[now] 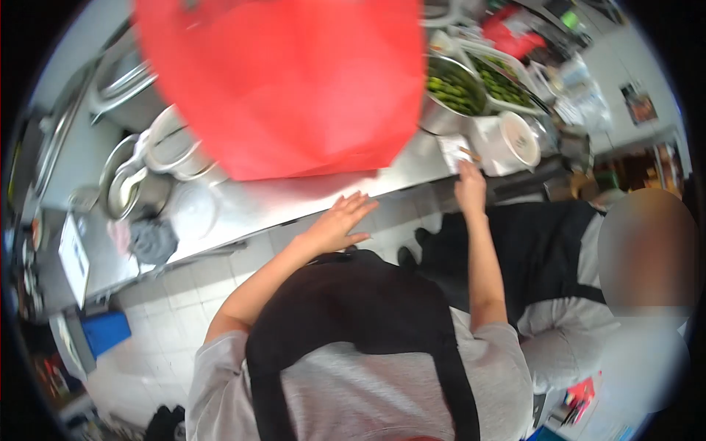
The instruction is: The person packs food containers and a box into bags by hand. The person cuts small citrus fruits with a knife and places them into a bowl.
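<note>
Steel, long and shiny, the counter point(294, 202) carries everything here and serves as the landmark. At its near edge, toward its right part, the right hand point(469, 187) rests on a small white slip of paper point(454, 153) lying flat on the steel; the grip looks loosely curled over the slip's near end, though whether the fingers pinch it I cannot tell. Further left along the same near edge, the left hand point(340, 223) lies flat with fingers spread wide, holding nothing, its fingertips on the counter's rim. Just beyond the slip stands a white round tub point(517, 140), and behind that a metal bowl of green vegetable pieces point(454, 90) beside a white tray of the same greens point(502, 79). A large blurred red shape point(283, 81) covers the counter's middle. Toward the counter's left end sit white round containers point(173, 147), a steel pot point(129, 187) and a grey crumpled cloth point(153, 241). Another person in a black apron point(544, 250) stands just right of the right arm.
</note>
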Available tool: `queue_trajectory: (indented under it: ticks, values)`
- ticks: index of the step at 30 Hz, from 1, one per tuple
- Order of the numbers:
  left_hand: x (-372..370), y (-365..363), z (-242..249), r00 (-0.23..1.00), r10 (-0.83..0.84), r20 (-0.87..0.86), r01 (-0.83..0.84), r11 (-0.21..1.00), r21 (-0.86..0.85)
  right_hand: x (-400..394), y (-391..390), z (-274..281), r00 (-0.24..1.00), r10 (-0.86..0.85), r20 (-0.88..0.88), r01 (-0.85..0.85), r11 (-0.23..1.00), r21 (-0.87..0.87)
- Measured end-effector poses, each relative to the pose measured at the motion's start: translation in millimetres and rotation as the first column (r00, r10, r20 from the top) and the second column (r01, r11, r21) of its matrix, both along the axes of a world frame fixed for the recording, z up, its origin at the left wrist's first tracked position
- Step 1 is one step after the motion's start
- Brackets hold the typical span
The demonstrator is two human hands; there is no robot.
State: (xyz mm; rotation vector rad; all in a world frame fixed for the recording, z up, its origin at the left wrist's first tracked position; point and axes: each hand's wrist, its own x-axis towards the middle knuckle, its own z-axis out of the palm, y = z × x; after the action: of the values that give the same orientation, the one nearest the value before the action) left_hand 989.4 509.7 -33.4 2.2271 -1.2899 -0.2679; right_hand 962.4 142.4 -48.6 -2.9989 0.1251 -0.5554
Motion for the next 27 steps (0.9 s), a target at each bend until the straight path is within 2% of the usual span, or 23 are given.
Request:
queue_trajectory:
  ticks: [2, 3, 4, 6, 8, 9, 10, 11, 13, 14, 15, 17, 18, 20, 21, 22, 24, 25, 27]
  values:
    - [-7.8, 42.0, 10.1, 0.986, -0.022, -0.164, 0.006, 0.995, -0.096, 3.3, 20.8, 18.4, 0.995, 0.026, 0.101, -0.036, 0.994, 0.101]
    - [-11.3, 64.0, 24.4, 0.986, 0.043, -0.164, -0.066, 0.988, -0.141, 5.6, 34.1, 30.0, 0.976, 0.110, 0.188, -0.137, 0.982, 0.133]
    - [-12.2, 91.9, 40.7, 0.981, 0.118, -0.156, -0.138, 0.983, -0.125, 8.5, 37.3, 19.3, 0.961, 0.049, 0.274, -0.073, 0.994, 0.079]
    - [-10.4, 138.2, 79.7, 0.870, 0.126, -0.477, -0.278, 0.924, -0.263, 18.9, 74.2, 51.2, 0.861, -0.016, 0.509, -0.102, 0.974, 0.202]
    - [-10.3, 188.9, 117.0, 0.810, 0.381, -0.447, -0.564, 0.715, -0.413, 18.2, 147.2, 122.6, 0.814, -0.090, 0.573, -0.198, 0.885, 0.420]
    - [-5.8, 214.5, 126.8, 0.752, 0.518, -0.408, -0.659, 0.583, -0.474, 19.4, 177.2, 145.8, 0.813, -0.077, 0.577, -0.214, 0.882, 0.420]
    - [2.9, 238.0, 132.0, 0.677, 0.649, -0.347, -0.703, 0.429, -0.567, 24.6, 205.5, 164.6, 0.736, -0.033, 0.676, -0.363, 0.824, 0.435]
    - [12.9, 260.1, 129.8, 0.565, 0.699, -0.439, -0.774, 0.264, -0.575, 30.0, 227.8, 175.7, 0.647, -0.009, 0.763, -0.499, 0.751, 0.432]
    - [23.2, 299.1, 129.9, 0.546, 0.649, -0.530, -0.763, 0.123, -0.635, 35.4, 265.6, 191.7, 0.650, 0.186, 0.737, -0.639, 0.659, 0.397]
    - [23.4, 306.4, 131.6, 0.522, 0.599, -0.607, -0.796, 0.085, -0.600, 39.2, 281.0, 202.3, 0.621, 0.361, 0.695, -0.654, 0.728, 0.206]
    - [23.3, 311.0, 130.4, 0.514, 0.601, -0.612, -0.813, 0.114, -0.571, 43.9, 297.4, 213.2, 0.605, 0.515, 0.608, -0.651, 0.759, 0.005]
    - [21.7, 309.8, 117.7, 0.530, 0.593, -0.606, -0.824, 0.192, -0.532, 61.6, 332.8, 229.4, 0.609, 0.549, 0.572, -0.649, 0.760, -0.039]
    - [22.5, 311.0, 106.6, 0.575, 0.608, -0.547, -0.806, 0.310, -0.504, 71.6, 340.0, 238.9, 0.677, 0.484, 0.554, -0.547, 0.835, -0.061]
    - [21.9, 307.5, 84.4, 0.615, 0.633, -0.470, -0.788, 0.521, -0.329, 105.8, 322.2, 247.0, 0.764, 0.308, 0.568, -0.297, 0.948, -0.114]
    - [19.7, 302.6, 78.0, 0.624, 0.632, -0.459, -0.773, 0.585, -0.245, 131.4, 299.7, 245.0, 0.775, 0.211, 0.595, -0.155, 0.977, -0.144]
    - [19.8, 299.9, 67.1, 0.651, 0.689, -0.317, -0.756, 0.624, -0.196, 153.0, 273.9, 239.9, 0.764, 0.174, 0.621, -0.148, 0.984, -0.094]
    - [29.1, 301.8, 23.2, 0.633, 0.772, 0.057, -0.748, 0.630, -0.208, 176.7, 218.8, 230.6, 0.732, 0.157, 0.662, -0.194, 0.981, -0.019]
    - [33.3, 302.2, 3.3, 0.582, 0.799, 0.154, -0.768, 0.602, -0.219, 177.1, 202.8, 229.5, 0.711, 0.181, 0.680, -0.249, 0.968, 0.002]
    - [41.9, 301.9, -23.5, 0.558, 0.816, 0.151, -0.787, 0.578, -0.214, 147.4, 198.1, 236.3, 0.703, 0.141, 0.697, -0.271, 0.959, 0.079]
